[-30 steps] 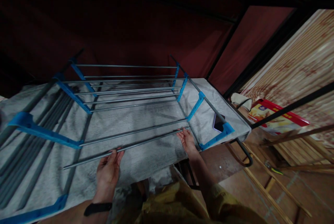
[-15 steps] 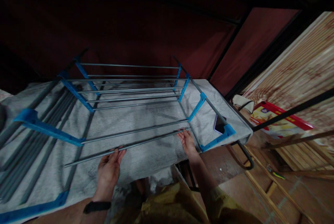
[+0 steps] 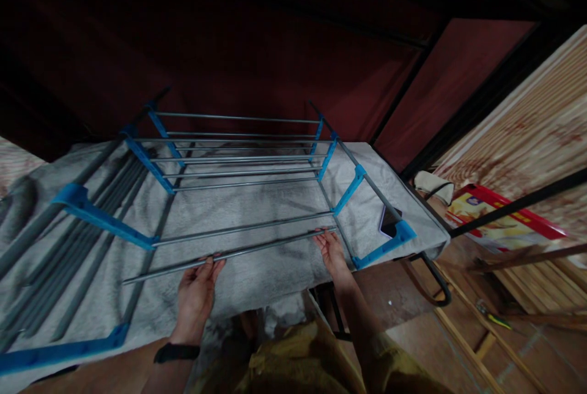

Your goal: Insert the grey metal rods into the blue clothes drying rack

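My left hand [image 3: 198, 290] is closed around a thin grey metal rod [image 3: 270, 244], left of its middle. The fingers of my right hand [image 3: 331, 253] pinch the same rod near its right end. It lies roughly level across the near part of a rack made of grey tubes and blue plastic brackets [image 3: 110, 223]. Its left end extends over a lower side tube [image 3: 151, 259]. Just beyond it, another crossbar [image 3: 243, 227] joins two blue brackets. Several further crossbars [image 3: 247, 159] span the rack's far half. Whether the held rod's right end touches the frame, I cannot tell.
Grey cloth [image 3: 257, 201] covers the table under the rack. Several loose tubes [image 3: 98, 210] lie at the left. A phone [image 3: 389, 221] rests on the cloth near the right front bracket. A red box [image 3: 504, 216], a wooden ladder-like frame [image 3: 472, 330] and a green-handled tool [image 3: 499, 320] are at the right.
The view has shifted slightly, so the rack appears a little further right. Both hands keep their hold on the rod, with hardly any movement relative to the rack.
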`<act>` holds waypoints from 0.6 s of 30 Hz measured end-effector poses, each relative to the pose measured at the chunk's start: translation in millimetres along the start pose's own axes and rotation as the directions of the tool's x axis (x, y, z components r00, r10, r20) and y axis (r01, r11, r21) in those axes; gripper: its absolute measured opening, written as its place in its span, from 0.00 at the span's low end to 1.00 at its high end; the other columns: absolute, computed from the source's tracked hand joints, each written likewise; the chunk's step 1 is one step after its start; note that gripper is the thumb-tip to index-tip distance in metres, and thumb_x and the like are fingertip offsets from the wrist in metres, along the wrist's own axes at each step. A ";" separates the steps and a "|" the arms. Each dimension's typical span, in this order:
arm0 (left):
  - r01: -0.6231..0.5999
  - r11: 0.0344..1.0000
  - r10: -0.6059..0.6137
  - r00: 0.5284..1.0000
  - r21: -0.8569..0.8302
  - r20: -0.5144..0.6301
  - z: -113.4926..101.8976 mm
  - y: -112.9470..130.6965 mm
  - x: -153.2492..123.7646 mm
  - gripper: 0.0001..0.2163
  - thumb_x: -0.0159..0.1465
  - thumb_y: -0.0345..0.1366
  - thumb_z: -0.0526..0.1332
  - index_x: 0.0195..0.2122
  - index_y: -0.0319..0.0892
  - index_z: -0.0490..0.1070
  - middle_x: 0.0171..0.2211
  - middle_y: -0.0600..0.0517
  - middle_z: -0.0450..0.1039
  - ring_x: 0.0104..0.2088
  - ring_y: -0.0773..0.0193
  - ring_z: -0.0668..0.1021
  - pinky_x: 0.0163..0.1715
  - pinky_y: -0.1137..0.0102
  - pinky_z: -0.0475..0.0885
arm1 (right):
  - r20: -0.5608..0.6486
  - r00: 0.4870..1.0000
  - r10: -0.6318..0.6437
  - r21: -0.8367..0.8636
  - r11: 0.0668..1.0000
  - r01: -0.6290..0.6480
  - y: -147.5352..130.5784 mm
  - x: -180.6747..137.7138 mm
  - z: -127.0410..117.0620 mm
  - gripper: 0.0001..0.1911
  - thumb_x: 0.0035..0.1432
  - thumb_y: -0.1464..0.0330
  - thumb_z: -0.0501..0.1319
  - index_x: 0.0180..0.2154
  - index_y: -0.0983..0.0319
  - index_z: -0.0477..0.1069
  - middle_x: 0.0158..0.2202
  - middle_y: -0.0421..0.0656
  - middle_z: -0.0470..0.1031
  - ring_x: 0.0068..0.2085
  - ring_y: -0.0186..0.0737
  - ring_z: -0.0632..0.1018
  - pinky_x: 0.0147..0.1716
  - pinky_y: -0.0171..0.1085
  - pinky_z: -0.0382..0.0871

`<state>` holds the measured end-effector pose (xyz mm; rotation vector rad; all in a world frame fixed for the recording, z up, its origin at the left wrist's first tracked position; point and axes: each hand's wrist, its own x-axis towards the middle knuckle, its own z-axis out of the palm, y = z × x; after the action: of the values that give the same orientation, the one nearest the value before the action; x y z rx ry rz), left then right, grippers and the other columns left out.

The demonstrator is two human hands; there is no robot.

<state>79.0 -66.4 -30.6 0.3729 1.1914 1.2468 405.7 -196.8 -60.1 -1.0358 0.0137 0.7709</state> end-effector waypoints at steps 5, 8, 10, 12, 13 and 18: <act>-0.020 1.000 0.020 1.000 -0.024 -0.006 0.8 -0.9 -5.4 0.15 0.59 0.24 0.79 0.27 0.41 0.73 0.30 0.56 0.80 0.34 0.66 0.85 0.58 0.57 0.85 | 0.027 1.000 -0.010 -0.005 1.000 0.010 1.3 -0.1 -4.4 0.13 0.57 0.64 0.78 0.33 0.53 0.74 0.37 0.36 0.86 0.40 0.39 0.88 0.47 0.38 0.86; -0.015 0.998 0.014 1.000 -0.056 -0.009 0.7 -1.0 -9.6 0.17 0.61 0.26 0.80 0.27 0.41 0.71 0.29 0.56 0.79 0.34 0.65 0.86 0.57 0.57 0.86 | 0.026 1.000 -0.010 -0.010 1.000 0.010 3.4 2.7 -9.8 0.16 0.54 0.64 0.80 0.31 0.52 0.73 0.36 0.35 0.86 0.39 0.38 0.87 0.47 0.37 0.87; -0.002 0.997 0.003 1.000 -0.073 0.004 -0.2 -1.0 -11.3 0.17 0.62 0.26 0.79 0.27 0.41 0.71 0.28 0.55 0.79 0.33 0.65 0.86 0.55 0.60 0.86 | 0.000 0.999 -0.039 -0.029 0.999 0.039 5.8 6.1 -14.9 0.16 0.53 0.63 0.81 0.30 0.51 0.73 0.34 0.37 0.86 0.37 0.40 0.87 0.46 0.39 0.88; 0.008 0.996 -0.005 0.999 -0.087 0.032 -2.0 -1.3 -12.1 0.17 0.63 0.26 0.79 0.27 0.41 0.71 0.28 0.55 0.79 0.32 0.66 0.86 0.53 0.62 0.86 | 0.019 0.997 -0.069 -0.043 0.997 0.070 8.2 9.7 -20.3 0.16 0.53 0.61 0.81 0.30 0.51 0.74 0.34 0.38 0.86 0.37 0.42 0.87 0.47 0.42 0.88; 0.011 0.996 -0.006 0.999 -0.094 0.046 -3.3 -1.6 -12.2 0.17 0.63 0.26 0.79 0.27 0.42 0.71 0.28 0.55 0.79 0.32 0.66 0.86 0.53 0.63 0.86 | 0.033 0.996 -0.078 -0.048 0.996 0.079 9.0 11.2 -22.8 0.17 0.52 0.61 0.82 0.31 0.52 0.74 0.33 0.38 0.85 0.37 0.42 0.87 0.48 0.43 0.89; 0.012 0.994 -0.001 0.995 -0.108 0.103 -9.6 -4.5 -11.4 0.18 0.60 0.29 0.83 0.27 0.42 0.72 0.28 0.54 0.78 0.33 0.64 0.86 0.54 0.61 0.86 | 0.046 0.996 -0.080 -0.067 0.994 0.083 7.6 16.3 -28.8 0.15 0.54 0.61 0.80 0.31 0.54 0.76 0.34 0.38 0.86 0.36 0.39 0.88 0.46 0.41 0.88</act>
<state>74.9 -81.3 -32.4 0.3482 1.0319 1.2656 423.1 -207.8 -87.1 -1.0783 -0.0921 0.7235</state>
